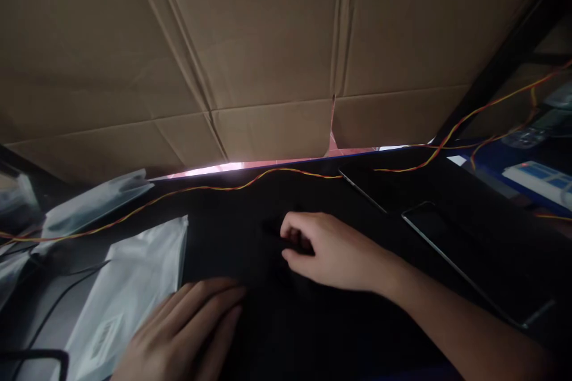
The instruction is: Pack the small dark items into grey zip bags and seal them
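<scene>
My right hand [333, 250] is over the middle of the black work surface [223, 333], its fingers curled and the thumb set below them. Faint dark shapes show at the fingertips, but against the black surface I cannot make out what they are. My left hand [183, 327] rests low in view, palm down, fingers stretched out and nothing visible in them. Just beside it lies a translucent plastic pouch [138, 268] with a white barcode label [103, 336].
A second translucent pouch [96, 202] lies at the far left. Two flat dark panels with pale edges, one nearer [460, 268] and one farther [370, 187], lie on the right. A twisted red-yellow wire [205, 187] crosses the surface. Brown cardboard [268, 59] stands behind.
</scene>
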`<action>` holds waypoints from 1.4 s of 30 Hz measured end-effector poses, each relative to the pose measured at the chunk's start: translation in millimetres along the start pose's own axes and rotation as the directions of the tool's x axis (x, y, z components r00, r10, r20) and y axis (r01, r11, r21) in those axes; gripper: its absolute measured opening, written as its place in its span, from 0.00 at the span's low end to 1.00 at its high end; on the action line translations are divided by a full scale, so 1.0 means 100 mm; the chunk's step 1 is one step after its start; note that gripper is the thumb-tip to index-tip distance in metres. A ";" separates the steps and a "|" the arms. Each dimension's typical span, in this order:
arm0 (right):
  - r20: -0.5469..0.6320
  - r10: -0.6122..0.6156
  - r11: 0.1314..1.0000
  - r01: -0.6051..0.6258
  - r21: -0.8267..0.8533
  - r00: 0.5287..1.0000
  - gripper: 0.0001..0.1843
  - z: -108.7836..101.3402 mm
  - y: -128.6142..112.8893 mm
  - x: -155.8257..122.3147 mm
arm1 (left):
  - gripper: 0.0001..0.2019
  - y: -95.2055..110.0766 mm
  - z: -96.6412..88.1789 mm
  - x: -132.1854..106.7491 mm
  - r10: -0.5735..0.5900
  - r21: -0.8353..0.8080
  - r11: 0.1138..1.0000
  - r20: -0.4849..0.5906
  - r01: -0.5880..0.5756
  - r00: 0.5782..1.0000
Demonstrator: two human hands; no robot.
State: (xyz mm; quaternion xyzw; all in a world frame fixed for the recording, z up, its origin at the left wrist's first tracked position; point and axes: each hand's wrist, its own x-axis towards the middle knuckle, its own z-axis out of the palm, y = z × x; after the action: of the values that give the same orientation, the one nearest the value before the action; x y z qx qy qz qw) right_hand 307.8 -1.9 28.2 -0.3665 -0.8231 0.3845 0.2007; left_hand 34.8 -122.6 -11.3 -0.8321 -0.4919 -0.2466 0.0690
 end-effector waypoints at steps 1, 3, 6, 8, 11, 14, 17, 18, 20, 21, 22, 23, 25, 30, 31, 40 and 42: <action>0.026 0.019 0.987 -0.023 0.161 0.999 0.03 -0.07 0.04 0.01 | 0.12 0.07 -0.02 0.18 0.008 -0.039 0.999 0.055 -0.006 0.998; 0.027 0.051 0.932 -0.058 0.358 0.998 0.05 -0.25 0.17 0.05 | 0.10 0.11 -0.06 0.54 0.035 -0.101 0.995 0.139 -0.021 0.990; -0.204 0.119 0.986 -0.091 0.138 0.972 0.10 -0.46 0.45 0.10 | 0.14 -0.01 -0.05 0.97 0.062 -0.135 0.991 0.340 -0.017 0.938; -0.407 0.115 0.992 -0.124 0.003 0.906 0.19 -0.51 0.59 0.13 | 0.15 -0.12 0.03 1.13 0.109 -0.135 0.989 0.457 -0.053 0.883; -0.576 0.018 0.992 -0.087 -0.092 0.818 0.19 -0.47 0.62 0.15 | 0.12 -0.27 0.19 1.23 0.166 -0.151 0.983 0.536 -0.100 0.828; -0.398 -0.111 0.975 0.021 -0.223 0.911 0.13 -0.35 0.46 0.13 | 0.12 -0.40 0.29 1.22 0.175 -0.152 0.982 0.557 -0.108 0.812; -0.125 -0.056 0.943 0.011 -0.332 0.991 0.12 -0.28 0.34 0.10 | 0.15 -0.56 0.27 1.19 0.148 -0.144 0.987 0.598 -0.076 0.788; -0.105 -0.028 0.939 -0.010 -0.344 0.994 0.10 -0.29 0.34 0.10 | 0.16 -0.62 0.24 1.17 0.126 -0.138 0.989 0.616 -0.051 0.778; -0.145 0.014 0.929 -0.067 -0.365 0.989 0.15 -0.36 0.40 0.08 | 0.18 -0.74 0.18 1.14 0.058 -0.108 0.994 0.651 0.017 0.757; -0.197 0.043 0.907 -0.121 -0.403 0.979 0.17 -0.41 0.45 0.07 | 0.18 -0.79 0.15 1.12 0.013 -0.081 0.995 0.666 0.055 0.746; -0.264 0.077 0.862 -0.197 -0.467 0.961 0.19 -0.47 0.50 0.06 | 0.19 -0.84 0.12 1.10 -0.036 -0.048 0.995 0.674 0.092 0.738; -0.343 0.102 0.787 -0.287 -0.546 0.934 0.20 -0.52 0.56 0.05 | 0.19 -0.88 0.10 1.08 -0.083 -0.014 0.992 0.678 0.126 0.731; -0.502 0.080 0.603 -0.443 -0.663 0.861 0.22 -0.60 0.64 0.04 | 0.17 -0.93 0.07 1.05 -0.150 0.036 0.985 0.680 0.171 0.717; -0.401 -0.141 0.743 -0.171 -0.647 0.905 0.18 -0.54 0.46 0.05 | 0.12 -0.93 0.01 1.09 -0.112 -0.053 0.979 0.671 0.198 0.733; -0.281 -0.127 0.811 -0.064 -0.582 0.951 0.12 -0.50 0.38 0.05 | 0.11 -0.90 -0.02 1.11 -0.100 -0.081 0.975 0.669 0.205 0.736; 0.558 0.132 0.985 -0.172 0.020 0.819 0.19 -0.64 0.12 -0.13 | 0.24 -0.52 -0.28 0.97 0.128 -0.423 0.774 0.833 0.472 0.538; 0.610 0.186 0.950 -0.299 0.087 0.770 0.20 -0.69 0.12 -0.16 | 0.19 -0.49 -0.27 0.97 0.108 -0.378 0.760 0.875 0.528 0.471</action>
State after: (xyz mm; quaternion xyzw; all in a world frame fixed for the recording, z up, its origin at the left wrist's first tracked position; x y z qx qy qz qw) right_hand 365.9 25.2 61.0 -0.3113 -0.7518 0.5748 -0.0867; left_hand 22.1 -32.0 52.6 -0.7418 -0.4568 0.0507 -0.4884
